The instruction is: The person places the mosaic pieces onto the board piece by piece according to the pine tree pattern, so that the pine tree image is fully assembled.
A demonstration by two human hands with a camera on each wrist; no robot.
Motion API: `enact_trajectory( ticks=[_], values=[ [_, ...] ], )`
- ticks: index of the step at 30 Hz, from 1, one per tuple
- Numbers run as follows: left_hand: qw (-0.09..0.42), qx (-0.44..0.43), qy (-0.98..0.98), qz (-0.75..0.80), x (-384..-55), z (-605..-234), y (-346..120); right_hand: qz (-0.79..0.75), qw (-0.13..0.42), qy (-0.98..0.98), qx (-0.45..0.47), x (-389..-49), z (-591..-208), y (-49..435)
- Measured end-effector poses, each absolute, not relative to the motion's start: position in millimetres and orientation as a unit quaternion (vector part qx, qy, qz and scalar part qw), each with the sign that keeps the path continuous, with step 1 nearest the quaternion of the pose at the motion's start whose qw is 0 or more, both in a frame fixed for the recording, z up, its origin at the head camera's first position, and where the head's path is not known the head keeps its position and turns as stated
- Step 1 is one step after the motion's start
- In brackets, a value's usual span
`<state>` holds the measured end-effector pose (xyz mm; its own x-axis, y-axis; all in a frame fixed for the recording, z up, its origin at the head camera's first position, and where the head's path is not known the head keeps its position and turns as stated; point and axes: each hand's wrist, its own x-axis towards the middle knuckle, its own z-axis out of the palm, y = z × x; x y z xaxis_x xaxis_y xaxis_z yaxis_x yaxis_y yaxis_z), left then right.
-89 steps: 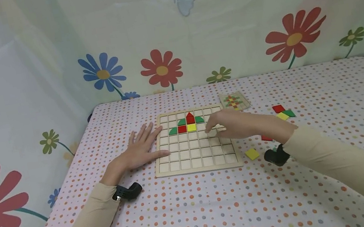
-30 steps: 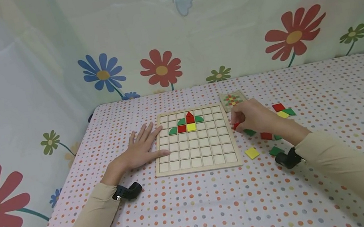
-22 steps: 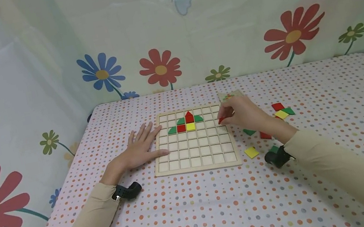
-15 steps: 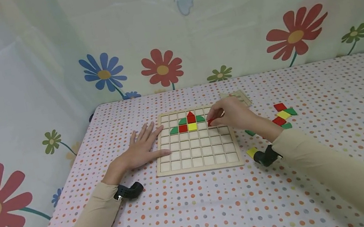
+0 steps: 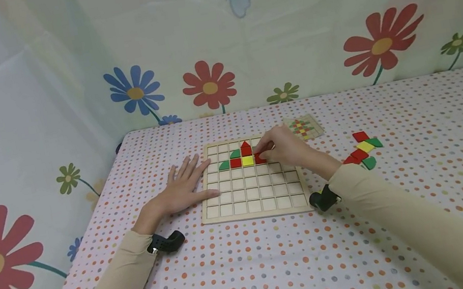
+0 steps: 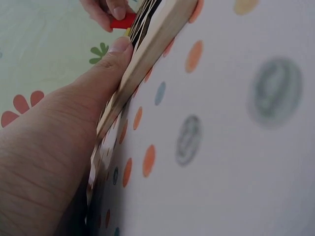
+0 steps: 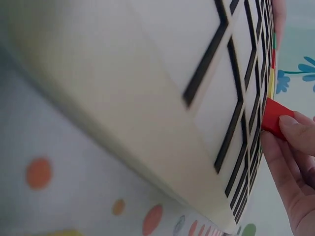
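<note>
A wooden grid board (image 5: 243, 208) lies on the dotted cloth. My right hand (image 5: 285, 148) pinches a red square tile (image 7: 276, 118) between thumb and fingers, at the cell just right of the yellow tile (image 5: 248, 161). In the right wrist view the red tile is tilted, one edge against the grid. My left hand (image 5: 179, 190) lies with fingers spread, thumb and fingertips on the board's left edge. Red tiles (image 5: 236, 163) and green curved tiles (image 5: 224, 165) sit in the upper cells, under a red triangle (image 5: 245, 145). The right hand partly hides the green tile on that side.
A pattern card (image 5: 304, 127) lies behind the board's right corner. Loose red, yellow and green tiles (image 5: 365, 146) lie on the cloth to the right. My right forearm and wrist camera (image 5: 323, 198) cover part of the area beside the board.
My right hand left the board, took a red tile from the cloth at right, and carried it left to the cell beside the yellow tile. My left hand has stayed on the board's edge.
</note>
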<state>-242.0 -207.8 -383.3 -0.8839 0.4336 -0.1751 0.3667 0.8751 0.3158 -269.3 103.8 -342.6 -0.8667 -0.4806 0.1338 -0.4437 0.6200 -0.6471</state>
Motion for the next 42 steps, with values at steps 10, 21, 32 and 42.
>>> enact_trajectory(
  ticks=[10,21,32,42],
  values=[
    [0.118,0.214,0.959,0.147,-241,-381,-207,-0.335,0.037,0.907,-0.252,-272,-343,102],
    [0.12,0.213,0.958,0.149,-240,-381,-208,-0.27,0.052,0.93,-0.242,-272,-340,92],
    [0.117,0.214,0.958,0.152,-241,-382,-209,-0.247,0.044,0.931,-0.264,-272,-338,88],
    [0.121,0.212,0.958,0.151,-240,-381,-209,-0.19,0.05,0.94,-0.278,-267,-336,85]
  ],
)
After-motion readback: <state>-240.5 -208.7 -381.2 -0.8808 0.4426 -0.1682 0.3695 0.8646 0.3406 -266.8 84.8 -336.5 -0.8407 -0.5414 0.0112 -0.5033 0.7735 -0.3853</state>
